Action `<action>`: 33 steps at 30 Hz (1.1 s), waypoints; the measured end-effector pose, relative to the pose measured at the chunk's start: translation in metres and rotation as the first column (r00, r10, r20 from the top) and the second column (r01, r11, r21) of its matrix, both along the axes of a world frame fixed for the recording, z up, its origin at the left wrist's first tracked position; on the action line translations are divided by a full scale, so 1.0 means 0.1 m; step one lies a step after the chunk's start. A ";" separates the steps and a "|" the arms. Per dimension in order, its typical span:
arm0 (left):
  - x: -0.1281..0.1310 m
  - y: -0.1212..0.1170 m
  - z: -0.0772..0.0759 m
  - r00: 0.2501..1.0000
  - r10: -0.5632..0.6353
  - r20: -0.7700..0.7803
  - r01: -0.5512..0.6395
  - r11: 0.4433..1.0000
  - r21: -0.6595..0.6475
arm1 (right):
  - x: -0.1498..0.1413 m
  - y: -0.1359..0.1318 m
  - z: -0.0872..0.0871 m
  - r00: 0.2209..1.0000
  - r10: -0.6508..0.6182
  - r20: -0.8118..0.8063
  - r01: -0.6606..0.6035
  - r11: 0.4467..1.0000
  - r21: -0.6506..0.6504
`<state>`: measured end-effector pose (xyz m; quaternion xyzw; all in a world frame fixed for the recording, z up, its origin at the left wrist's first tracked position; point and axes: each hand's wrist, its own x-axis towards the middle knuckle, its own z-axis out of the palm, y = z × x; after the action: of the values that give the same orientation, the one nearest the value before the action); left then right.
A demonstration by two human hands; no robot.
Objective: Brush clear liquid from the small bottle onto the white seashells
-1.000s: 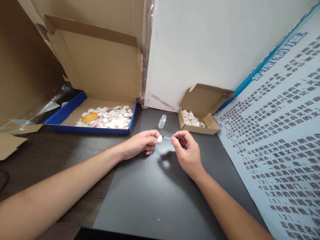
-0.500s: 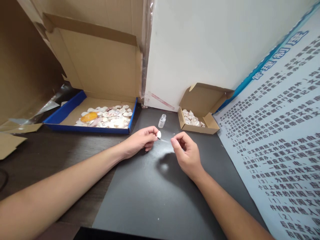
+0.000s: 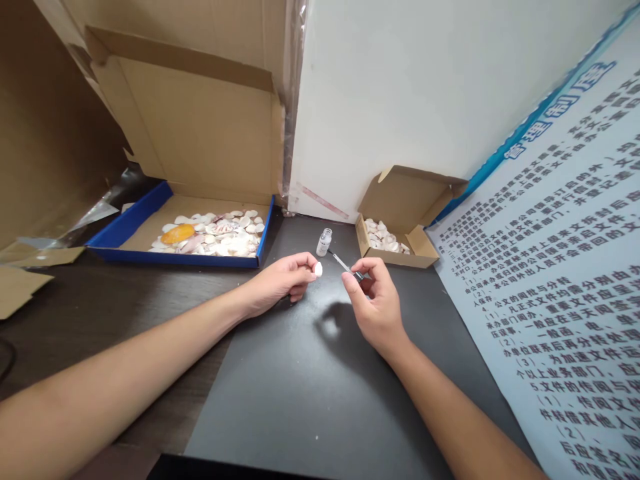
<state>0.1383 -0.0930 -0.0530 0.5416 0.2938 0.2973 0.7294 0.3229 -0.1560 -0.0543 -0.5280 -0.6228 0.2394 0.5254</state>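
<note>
Between thumb and fingertips, my left hand (image 3: 286,279) pinches a small white seashell (image 3: 319,269). My right hand (image 3: 375,300) is closed on the dark cap of a brush applicator (image 3: 344,264), whose thin stem slants up and left. The tip of that applicator is apart from the shell, close to the right side of a small clear bottle (image 3: 324,243). The bottle stands uncapped on the dark tabletop, just beyond both hands; a little whitish content shows in its lower part.
At the left, an open blue-edged cardboard box (image 3: 180,255) holds many white shells and one orange piece (image 3: 178,233). A smaller open carton (image 3: 400,259) of shells stands at the right. A white panel (image 3: 390,87) rises behind, and a printed poster (image 3: 560,280) borders the right.
My right hand has turned the applicator so its tip swings away from the shell, up toward the bottle. My left hand keeps its place with the shell.
</note>
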 end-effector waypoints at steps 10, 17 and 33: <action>-0.01 -0.01 0.02 0.993 0.105 -0.048 -0.089 0.958 0.271 | 0.05 0.03 0.03 0.999 -0.047 -0.008 0.047 0.998 0.045; 0.00 -0.02 0.01 0.990 0.103 -0.097 -0.061 0.928 0.368 | 0.06 0.04 0.05 1.000 0.003 -0.003 -0.002 0.997 0.077; 0.01 -0.01 0.00 0.983 0.057 -0.175 -0.013 0.970 0.243 | 0.10 0.07 0.02 0.996 0.053 -0.078 -0.051 0.998 0.029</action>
<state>0.1392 -0.0945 -0.0528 0.6454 0.3300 0.2935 0.6233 0.3329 -0.1491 -0.0526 -0.4948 -0.6181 0.2653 0.5502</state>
